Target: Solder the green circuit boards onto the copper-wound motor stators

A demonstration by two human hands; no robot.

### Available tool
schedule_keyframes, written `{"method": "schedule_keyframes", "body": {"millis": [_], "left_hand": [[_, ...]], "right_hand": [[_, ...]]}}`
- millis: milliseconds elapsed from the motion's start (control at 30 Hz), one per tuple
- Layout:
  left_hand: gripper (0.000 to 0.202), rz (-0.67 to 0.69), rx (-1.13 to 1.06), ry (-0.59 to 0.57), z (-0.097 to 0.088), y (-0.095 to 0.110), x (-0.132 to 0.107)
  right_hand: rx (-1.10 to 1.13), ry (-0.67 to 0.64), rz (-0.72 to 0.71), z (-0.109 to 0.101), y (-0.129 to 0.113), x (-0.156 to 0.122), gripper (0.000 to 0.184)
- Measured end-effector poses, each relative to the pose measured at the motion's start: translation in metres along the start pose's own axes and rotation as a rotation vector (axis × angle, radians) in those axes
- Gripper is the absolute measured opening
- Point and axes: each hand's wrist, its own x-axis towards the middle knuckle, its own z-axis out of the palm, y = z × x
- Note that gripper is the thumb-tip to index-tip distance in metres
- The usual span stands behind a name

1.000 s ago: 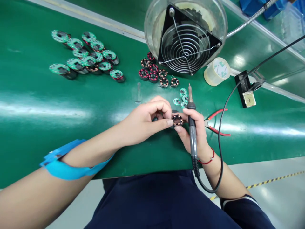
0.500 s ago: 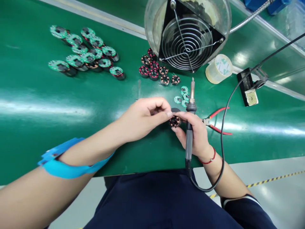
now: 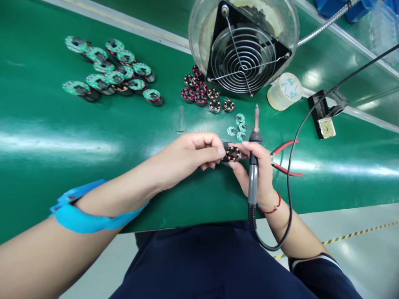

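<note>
A small copper-wound motor stator (image 3: 233,154) is held between the thumb and fingers of my right hand (image 3: 260,172). That same hand carries a soldering iron (image 3: 253,182), its tip pointing away from me toward the fan. My left hand (image 3: 199,155) is closed in a pinch at the stator's left edge; whatever lies between its fingertips is too small to make out. Beneath the stator a dark round piece (image 3: 226,146) shows in part. Just beyond my hands lie several small green circuit boards (image 3: 240,119). Red-handled pliers (image 3: 285,169) rest right of my right hand, partly behind it.
A fan with a wire guard (image 3: 244,66) stands at the back. Several bare stators (image 3: 200,99) sit left of it, and several board-topped ones (image 3: 114,77) farther left. A tape roll (image 3: 285,92) and an iron stand (image 3: 322,114) are at right. The iron's cable (image 3: 290,178) loops beside my right forearm.
The stator has shifted slightly right and turned in my right hand. My left fingertips have moved from its upper edge to its left side. The soldering iron has swung a little to the right.
</note>
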Motion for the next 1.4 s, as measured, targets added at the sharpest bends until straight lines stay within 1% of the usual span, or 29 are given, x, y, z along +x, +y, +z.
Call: {"method": "schedule_keyframes", "body": {"millis": [133,233,300,367,400,433,467,533,567,600,667,733,800,867,900,1000,1067,1133,1200,1300,1333,1400], "left_hand": [[0.025,0.016,0.089,0.029,0.001,0.001,0.002],[0.023,-0.020,0.040,0.053,0.000,0.003,0.004],[0.021,-0.042,-0.043,0.126,-0.003,0.004,0.006],[0.020,-0.033,-0.149,0.247,-0.006,0.004,0.007],[0.019,-0.027,-0.198,0.284,-0.005,0.004,0.007],[0.020,-0.029,-0.242,0.285,-0.004,0.003,0.006],[0.022,-0.041,-0.278,0.248,-0.001,0.001,0.005],[0.031,-0.085,-0.330,0.099,0.008,-0.005,0.002],[0.037,-0.102,-0.358,0.029,0.013,-0.008,0.000],[0.040,-0.109,-0.392,-0.012,0.019,-0.011,-0.001],[0.040,-0.110,-0.467,-0.027,0.028,-0.016,-0.003],[0.036,-0.118,-0.533,0.009,0.031,-0.018,-0.003],[0.033,-0.132,-0.570,0.057,0.029,-0.017,-0.001],[0.033,-0.122,-0.570,0.109,0.022,-0.014,0.000],[0.034,-0.111,-0.559,0.133,0.019,-0.011,0.000],[0.029,-0.089,-0.498,0.160,0.009,-0.005,-0.002],[0.021,-0.094,-0.425,0.146,0.006,-0.003,-0.004],[0.015,-0.105,-0.333,0.114,0.007,-0.002,-0.005],[0.017,-0.121,-0.258,0.053,0.009,-0.001,-0.007],[0.019,-0.151,-0.236,-0.064,0.012,0.000,-0.009],[0.020,-0.168,-0.246,-0.099,0.012,0.000,-0.010],[0.020,-0.197,-0.266,-0.141,0.012,0.002,-0.012]], "right_hand": [[-0.018,-0.039,-0.022,0.002,0.001,0.000,0.037],[-0.007,-0.049,-0.019,0.002,0.000,-0.001,0.037],[0.009,-0.042,-0.003,0.002,-0.001,-0.003,0.038],[0.026,-0.005,0.023,0.002,-0.001,-0.004,0.040],[0.028,0.024,0.033,0.002,-0.001,-0.005,0.042],[0.022,0.056,0.039,0.002,0.000,-0.005,0.044],[0.006,0.086,0.039,0.003,0.000,-0.005,0.045],[-0.059,0.130,0.021,0.005,0.002,-0.005,0.047],[-0.101,0.141,0.017,0.006,0.002,-0.004,0.046],[-0.138,0.138,0.018,0.008,0.002,-0.003,0.043],[-0.186,0.083,0.022,0.010,0.001,0.000,0.037],[-0.189,-0.017,0.017,0.009,-0.001,0.003,0.037],[-0.183,-0.131,0.004,-0.001,-0.001,0.006,0.042],[-0.198,-0.226,0.017,-0.019,0.003,0.004,0.049],[-0.215,-0.252,0.039,-0.030,0.007,0.002,0.047],[-0.327,-0.253,0.124,-0.071,0.029,-0.014,0.048],[-0.459,-0.284,0.165,-0.095,0.046,-0.028,0.051],[-0.529,-0.339,0.181,-0.113,0.061,-0.040,0.055],[-0.555,-0.371,0.186,-0.125,0.072,-0.049,0.061],[-0.567,-0.383,0.157,-0.130,0.080,-0.052,0.071],[-0.573,-0.378,0.145,-0.130,0.082,-0.052,0.071],[-0.615,-0.340,0.124,-0.129,0.086,-0.050,0.064]]}}
